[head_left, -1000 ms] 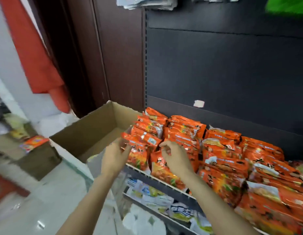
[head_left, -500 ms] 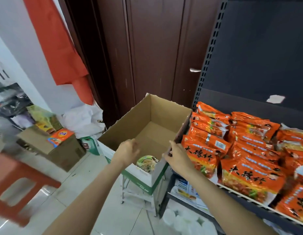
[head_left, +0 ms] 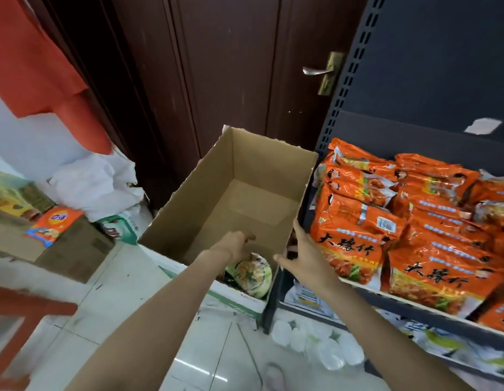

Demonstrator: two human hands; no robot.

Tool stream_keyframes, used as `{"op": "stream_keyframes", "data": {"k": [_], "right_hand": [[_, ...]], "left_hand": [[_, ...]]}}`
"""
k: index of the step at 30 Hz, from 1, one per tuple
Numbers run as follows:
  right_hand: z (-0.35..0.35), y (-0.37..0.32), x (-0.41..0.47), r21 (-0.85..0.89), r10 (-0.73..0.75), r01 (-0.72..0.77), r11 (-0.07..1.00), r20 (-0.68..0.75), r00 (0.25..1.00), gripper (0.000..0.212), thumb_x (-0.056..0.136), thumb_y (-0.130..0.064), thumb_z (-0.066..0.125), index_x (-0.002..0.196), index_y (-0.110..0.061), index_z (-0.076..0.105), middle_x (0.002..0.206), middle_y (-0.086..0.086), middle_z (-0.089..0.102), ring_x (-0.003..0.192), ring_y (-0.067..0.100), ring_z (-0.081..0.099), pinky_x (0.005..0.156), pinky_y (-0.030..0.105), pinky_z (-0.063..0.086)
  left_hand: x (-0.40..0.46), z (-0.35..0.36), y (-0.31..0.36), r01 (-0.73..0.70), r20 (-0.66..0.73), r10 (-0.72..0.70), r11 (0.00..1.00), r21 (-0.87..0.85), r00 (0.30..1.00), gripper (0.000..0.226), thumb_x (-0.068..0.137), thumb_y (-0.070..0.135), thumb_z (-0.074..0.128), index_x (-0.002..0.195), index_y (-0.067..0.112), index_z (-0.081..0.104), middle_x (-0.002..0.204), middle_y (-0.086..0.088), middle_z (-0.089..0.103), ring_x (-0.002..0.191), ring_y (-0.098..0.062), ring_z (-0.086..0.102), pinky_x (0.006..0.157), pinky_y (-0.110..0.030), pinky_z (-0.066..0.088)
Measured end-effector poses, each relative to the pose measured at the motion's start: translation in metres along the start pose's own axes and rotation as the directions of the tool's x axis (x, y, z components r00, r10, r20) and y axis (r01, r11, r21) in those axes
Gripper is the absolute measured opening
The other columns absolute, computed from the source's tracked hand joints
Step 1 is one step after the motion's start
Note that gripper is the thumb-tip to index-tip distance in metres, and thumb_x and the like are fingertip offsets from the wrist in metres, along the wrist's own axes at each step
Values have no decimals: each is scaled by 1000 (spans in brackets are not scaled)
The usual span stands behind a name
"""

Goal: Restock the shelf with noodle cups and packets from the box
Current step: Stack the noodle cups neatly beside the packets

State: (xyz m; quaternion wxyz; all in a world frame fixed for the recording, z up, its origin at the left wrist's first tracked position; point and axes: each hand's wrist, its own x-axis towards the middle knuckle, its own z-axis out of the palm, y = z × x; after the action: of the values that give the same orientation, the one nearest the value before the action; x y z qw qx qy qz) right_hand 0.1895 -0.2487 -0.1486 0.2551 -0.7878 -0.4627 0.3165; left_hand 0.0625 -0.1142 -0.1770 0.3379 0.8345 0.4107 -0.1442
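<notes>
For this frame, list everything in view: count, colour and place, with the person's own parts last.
Brown cardboard box: one, open, left of the shelf.
Round noodle cup with green-and-yellow lid: one, in the box's near corner.
Orange noodle packets: many, count unclear, stacked on the shelf.
Dark metal shelf unit: one, right side.
White-and-yellow packets: several, on the lower shelf.
White bags: a pile, on the floor under the shelf.
Dark brown wooden door: one, behind the box, with a metal handle.
Red cloth: one, hanging upper left.
Orange pouch: one, on a carton at left.
Left hand: reaching into the box, above the cup.
Right hand: fingers straight, against the box's right wall.
</notes>
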Motion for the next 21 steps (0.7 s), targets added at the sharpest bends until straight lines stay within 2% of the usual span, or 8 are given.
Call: {"op": "stream_keyframes", "data": {"k": [4, 8, 10, 15, 18, 21], "right_hand": [[4, 2, -3, 58, 46, -45, 997, -15, 999, 97, 84, -38, 66, 149, -33, -7, 140, 3, 41, 119, 22, 50, 98, 41, 45], [6, 0, -4, 100, 98, -96, 990, -6, 995, 96, 85, -36, 66, 149, -35, -5, 149, 3, 35, 134, 27, 37, 105, 47, 39], [7, -2, -4, 102, 117, -115, 988, -14, 993, 96, 84, -36, 67, 148, -37, -4, 151, 7, 32, 135, 28, 36, 106, 48, 38], [6, -8, -3, 81, 135, -132, 988, -23, 991, 93, 87, -28, 65, 150, -28, -4, 141, 9, 46, 125, 27, 47, 99, 42, 44], [3, -13, -6, 45, 132, -131, 990, -30, 991, 90, 88, -26, 64, 150, -24, -1, 130, 20, 54, 111, 27, 57, 93, 43, 48], [-4, -25, -14, 62, 111, -109, 992, -30, 993, 85, 88, -23, 64, 151, -21, 6, 146, 9, 40, 124, 21, 50, 101, 38, 44]], "left_hand": [[14, 4, -7, 26, 107, -27, 1000, 12, 994, 50, 87, 16, 66, 134, 15, 50, 133, -10, 54, 119, -25, 52, 96, -28, 43], [21, 6, -15, 42, 106, -44, 999, 19, 993, 43, 83, 21, 71, 124, 11, 60, 123, -10, 62, 112, -23, 57, 88, -25, 45], [22, 5, -17, 45, 86, -42, 999, -26, 995, 38, 81, 22, 73, 117, 11, 64, 118, -7, 64, 108, -21, 59, 81, -21, 45], [15, -12, -18, 40, -124, -63, 982, -183, 990, 28, 80, 26, 73, 102, 8, 70, 106, -8, 69, 90, -16, 60, 79, -20, 45], [0, -26, -16, -35, -271, -61, 941, -337, 961, 31, 80, 26, 74, 102, 6, 69, 106, -10, 69, 96, -20, 63, 82, -23, 46], [-22, -41, -11, -138, -381, -34, 899, -415, 924, 29, 79, 27, 74, 97, 4, 69, 99, -11, 68, 95, -22, 64, 84, -26, 50]]}}
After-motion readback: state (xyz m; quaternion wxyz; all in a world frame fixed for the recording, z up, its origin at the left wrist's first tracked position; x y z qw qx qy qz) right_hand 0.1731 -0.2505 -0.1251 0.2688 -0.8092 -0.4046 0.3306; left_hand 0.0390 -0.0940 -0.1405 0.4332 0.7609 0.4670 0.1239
